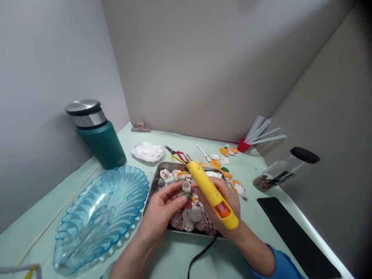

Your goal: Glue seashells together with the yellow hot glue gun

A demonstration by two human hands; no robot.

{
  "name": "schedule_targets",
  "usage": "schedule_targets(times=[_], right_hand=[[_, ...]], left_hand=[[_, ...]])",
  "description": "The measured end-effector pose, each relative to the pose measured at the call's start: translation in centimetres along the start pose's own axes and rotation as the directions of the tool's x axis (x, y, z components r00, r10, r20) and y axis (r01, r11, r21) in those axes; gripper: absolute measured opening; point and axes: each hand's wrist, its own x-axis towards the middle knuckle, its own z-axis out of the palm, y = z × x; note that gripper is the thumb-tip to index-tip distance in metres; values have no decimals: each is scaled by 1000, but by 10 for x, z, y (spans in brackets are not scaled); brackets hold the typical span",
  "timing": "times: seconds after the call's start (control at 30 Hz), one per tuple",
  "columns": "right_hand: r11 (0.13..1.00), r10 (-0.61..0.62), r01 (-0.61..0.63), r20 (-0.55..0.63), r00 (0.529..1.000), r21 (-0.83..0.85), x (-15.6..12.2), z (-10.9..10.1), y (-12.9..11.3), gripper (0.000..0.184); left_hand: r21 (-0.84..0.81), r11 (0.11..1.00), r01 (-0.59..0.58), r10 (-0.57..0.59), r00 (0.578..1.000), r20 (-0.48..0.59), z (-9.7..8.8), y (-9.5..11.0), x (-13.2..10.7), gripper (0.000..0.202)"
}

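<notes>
My left hand [162,205] is closed, pinching a small pale shell [186,188] with something green at its base. My right hand [228,193] grips a corded yellow hot glue gun [210,190] of straight pen shape, its metal tip pointing up and away to the left. The right fingertips come close to the shell; whether they touch it I cannot tell. Beneath both hands sits a metal tray [151,190] full of shells [193,215], white, brown and purple-spotted. The black cord [200,254] runs from near the tray's front edge towards me.
A blue scalloped glass dish [87,217] and a green bottle [101,143] stand left. Behind the tray lie a white packet [148,152] and pliers [176,154]. Decorated shells [238,188], a red cup [243,145] of translucent sticks, a jar [263,182] and a black slab [293,232] are right.
</notes>
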Motion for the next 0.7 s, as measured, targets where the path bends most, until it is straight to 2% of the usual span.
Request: schedule_targets(times=[0.1, 0.2, 0.3, 0.47, 0.7], right_hand=[[997, 70, -69, 15, 997, -19, 0, -9, -4, 18], [995, 96, -100, 161, 982, 21, -5, -21, -4, 14], [995, 86, -96, 217, 972, 38, -13, -29, -1, 14], [998, 56, -61, 230, 972, 12, -20, -28, 3, 12], [997, 32, -50, 281, 959, 59, -21, -22, 2, 14]], left_hand=[[-10, 997, -76, 75, 996, -54, -1, 4, 1, 39], [3, 985, -171, 170, 976, -136, -3, 8, 3, 36], [32, 972, -235, 236, 953, -188, -4, 10, 4, 35], [74, 964, -256, 266, 942, -205, -4, 9, 5, 36], [96, 962, -255, 270, 942, -201, -5, 8, 5, 37]])
